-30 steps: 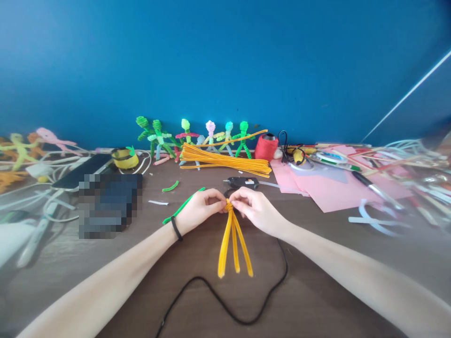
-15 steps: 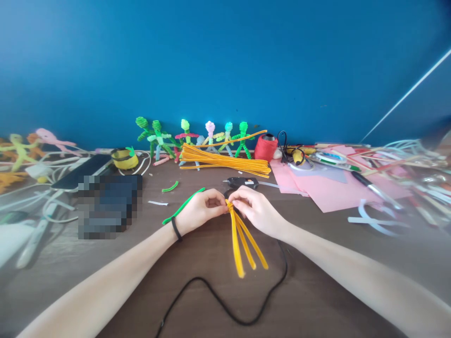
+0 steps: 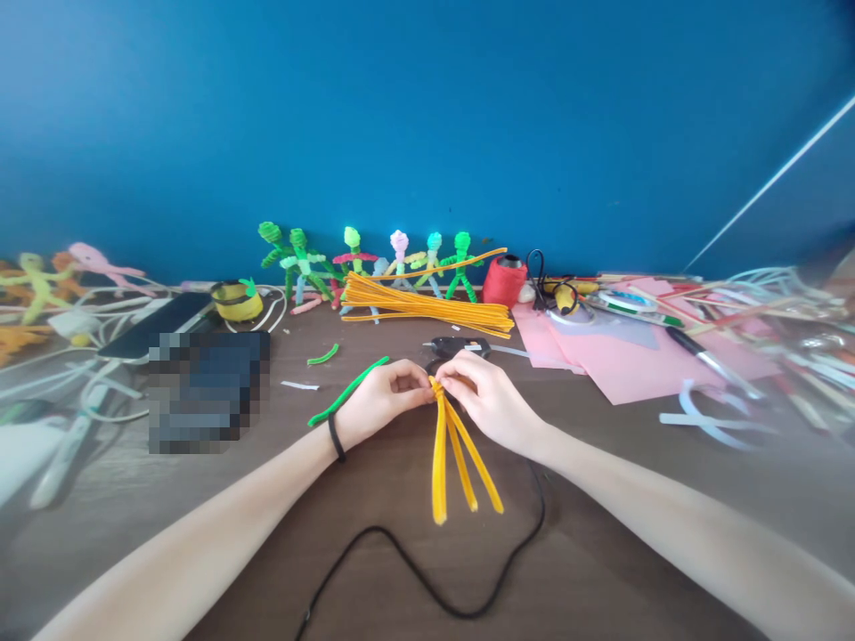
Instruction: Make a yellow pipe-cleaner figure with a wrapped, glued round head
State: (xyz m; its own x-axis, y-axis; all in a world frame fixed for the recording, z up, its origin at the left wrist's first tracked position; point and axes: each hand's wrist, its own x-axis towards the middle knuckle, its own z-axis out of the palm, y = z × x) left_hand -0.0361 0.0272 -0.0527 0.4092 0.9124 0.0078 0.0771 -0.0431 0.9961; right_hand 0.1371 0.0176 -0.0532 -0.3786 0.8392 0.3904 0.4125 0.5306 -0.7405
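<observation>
My left hand [image 3: 378,401] and my right hand [image 3: 484,396] meet over the brown table [image 3: 401,579], both pinched on the top of a bunch of orange pipe cleaners [image 3: 454,454]. Three orange ends hang down toward me from the pinch. A black band sits on my left wrist. A long green pipe cleaner [image 3: 347,392] lies just behind my left hand.
A pile of orange pipe cleaners [image 3: 427,307] lies at the back, before a row of pipe-cleaner figures [image 3: 374,258] against the blue wall. A black glue gun [image 3: 460,345] and its cord [image 3: 427,579], red thread spool [image 3: 504,280], pink paper [image 3: 634,356], phone [image 3: 157,325] and cables surround my hands.
The hanging orange ends swung right half a second ago and have now swung back a little left. Both hands stay pinched at the same spot.
</observation>
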